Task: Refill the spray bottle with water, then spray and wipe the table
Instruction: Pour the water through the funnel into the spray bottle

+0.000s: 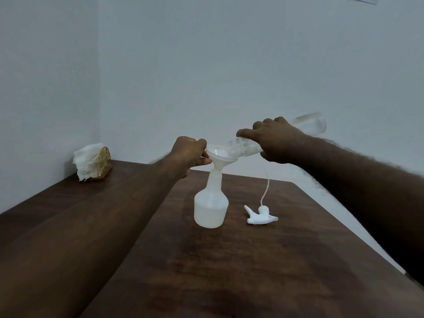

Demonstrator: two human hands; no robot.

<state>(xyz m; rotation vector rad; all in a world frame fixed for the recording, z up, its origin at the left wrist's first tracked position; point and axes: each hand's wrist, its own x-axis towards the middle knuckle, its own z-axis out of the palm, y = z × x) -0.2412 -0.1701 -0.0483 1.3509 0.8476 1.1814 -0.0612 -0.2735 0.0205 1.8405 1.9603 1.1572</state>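
Left forearm (91, 226): nearest the lens, running from the lower left up toward mid-table.
Right forearm (367, 180): comes in from the right edge, held above the table.
Table (229, 271): dark brown wood grain, set into a corner of the room.
Spray bottle (210, 207): mid-table, upright, trigger top off. Translucent white plastic with a wide round body and a narrow neck. The lower body reads denser white than the neck; the exact fill level cannot be told.
Funnel (220, 157): white, spout seated in the spray bottle's neck, bowl tilted slightly.
Left hand (189, 154): thumb and fingers pinch the funnel's left rim.
Water bottle (314, 125): clear plastic, uncapped, tipped nearly level with the base raised to the upper right. Its mouth sits over the funnel bowl on the right side. Clear liquid shows inside.
Right hand (275, 141): fingers curled over the water bottle near its shoulder, gripping it; index finger stretched along toward the neck.
Trigger head (260, 216): white, lying on its side on the table just right of the spray bottle, not touching it.
Dip tube (266, 187): thin, clear, curving up and back from the trigger head.
Napkin holder (104, 160): gold wire arch on the far left corner, well apart from the bottles.
Napkins (86, 160): white stack standing in the holder, spilling out on its left side.
Walls (229, 65): plain pale grey-blue.
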